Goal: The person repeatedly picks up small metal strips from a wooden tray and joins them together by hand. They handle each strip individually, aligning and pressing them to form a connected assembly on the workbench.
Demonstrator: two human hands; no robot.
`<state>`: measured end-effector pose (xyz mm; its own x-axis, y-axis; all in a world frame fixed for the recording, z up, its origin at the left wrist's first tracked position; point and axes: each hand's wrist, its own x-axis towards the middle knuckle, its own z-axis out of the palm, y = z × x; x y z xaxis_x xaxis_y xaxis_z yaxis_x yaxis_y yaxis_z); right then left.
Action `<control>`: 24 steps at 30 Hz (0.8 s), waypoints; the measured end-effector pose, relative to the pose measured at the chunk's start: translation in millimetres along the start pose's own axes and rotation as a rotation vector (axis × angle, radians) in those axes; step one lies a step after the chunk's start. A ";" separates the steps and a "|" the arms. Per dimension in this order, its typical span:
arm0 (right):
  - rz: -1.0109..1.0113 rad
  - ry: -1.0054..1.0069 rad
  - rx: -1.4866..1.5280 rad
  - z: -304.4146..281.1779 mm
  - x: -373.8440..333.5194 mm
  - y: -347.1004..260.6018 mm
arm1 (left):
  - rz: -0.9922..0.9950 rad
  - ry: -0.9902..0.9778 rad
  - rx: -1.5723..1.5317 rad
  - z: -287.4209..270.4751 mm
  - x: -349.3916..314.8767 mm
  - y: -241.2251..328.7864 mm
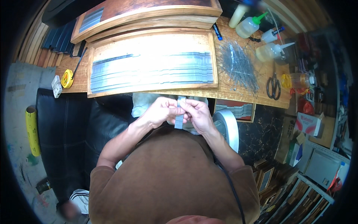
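Your left hand (161,112) and right hand (197,114) both pinch one thin grey metal strip (179,116), held upright just over your lap. Past your hands, the shallow wooden tray (213,56) already holds many rows of the same strips. A pile of thin silver wire pins (238,65) lies beside it, waiting.

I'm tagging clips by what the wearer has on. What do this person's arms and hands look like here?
Both forearms are bare from the elbow down. The brown top's sleeves are pushed up and bunch at the elbows. The left hand and right hand are bare: no gloves, and no rings, watch or bracelets that I can make out. A thin black cable runs down past the right upper arm.
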<state>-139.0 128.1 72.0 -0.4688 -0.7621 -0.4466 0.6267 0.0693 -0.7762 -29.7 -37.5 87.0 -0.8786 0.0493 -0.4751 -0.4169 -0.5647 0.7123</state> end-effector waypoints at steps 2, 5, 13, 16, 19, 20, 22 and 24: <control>0.005 0.038 0.022 1.6 3.5 2.5 | -0.039 -0.007 -0.024 -7.3 4.6 -4.3; 0.001 0.078 0.041 6.2 8.1 -2.2 | -0.045 0.003 0.003 -7.0 8.0 -3.0; -0.440 0.029 -0.643 12.7 -15.1 -23.2 | 0.335 0.141 0.431 7.8 -11.4 -20.1; -0.647 -0.023 -0.696 24.4 -25.2 -37.6 | 0.661 0.183 0.784 7.7 -19.3 -14.2; -0.873 -0.032 -0.771 34.4 -23.6 -53.8 | 0.950 0.206 0.872 12.6 -15.4 7.7; -0.929 -0.034 -0.793 37.3 -21.2 -60.0 | 0.959 0.222 0.910 12.6 -18.0 14.3; -0.985 -0.031 -0.823 40.7 -17.3 -71.8 | 1.079 0.241 0.920 15.6 -13.9 28.9; -0.995 -0.064 -0.839 44.8 -14.4 -84.9 | 1.146 0.267 0.924 17.7 -9.3 39.6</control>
<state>-157.6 104.3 164.3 -0.4595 -0.7467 0.4810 -0.5586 -0.1780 -0.8101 -42.1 -45.7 128.8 -0.7972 -0.2536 0.5479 0.3653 0.5200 0.7722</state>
